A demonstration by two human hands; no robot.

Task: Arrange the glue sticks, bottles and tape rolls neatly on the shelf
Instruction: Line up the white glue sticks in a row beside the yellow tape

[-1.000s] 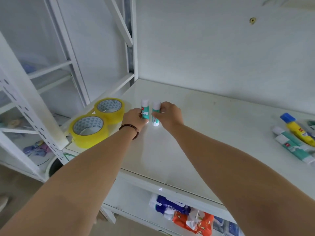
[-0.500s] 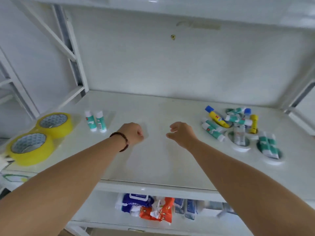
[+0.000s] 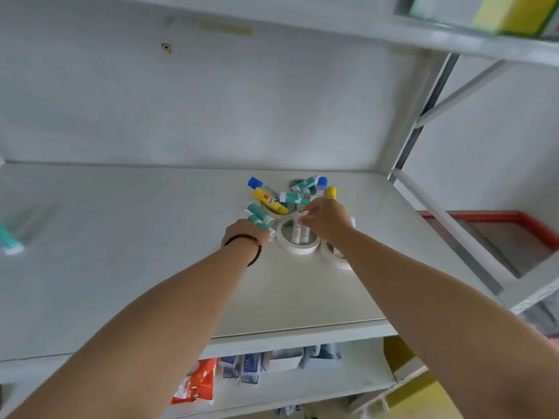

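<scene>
A jumbled pile lies at the shelf's [image 3: 136,267] back right: a yellow bottle with a blue cap [image 3: 266,198], a second yellow bottle [image 3: 330,192] and several teal glue sticks [image 3: 295,197]. In front of the pile sits a white tape roll [image 3: 298,248] with small sticks inside its ring. Another white tape roll [image 3: 338,259] is half hidden under my right arm. My left hand [image 3: 245,235] curls over a teal glue stick [image 3: 257,220] at the pile's left edge. My right hand [image 3: 326,220] hovers above the first roll, fingertips pinched at the pile; whether it grips anything is unclear.
One blurred teal glue stick [image 3: 8,238] stands at the far left edge. A slanted metal post [image 3: 423,110] bounds the shelf on the right. The shelf above carries a yellow-green box [image 3: 514,13]. Packets [image 3: 196,385] and boxes fill the shelf below.
Both hands went from mid-shelf, empty, to the pile at the right. The view swung right, so the yellow tape rolls and the two standing glue sticks left the frame.
</scene>
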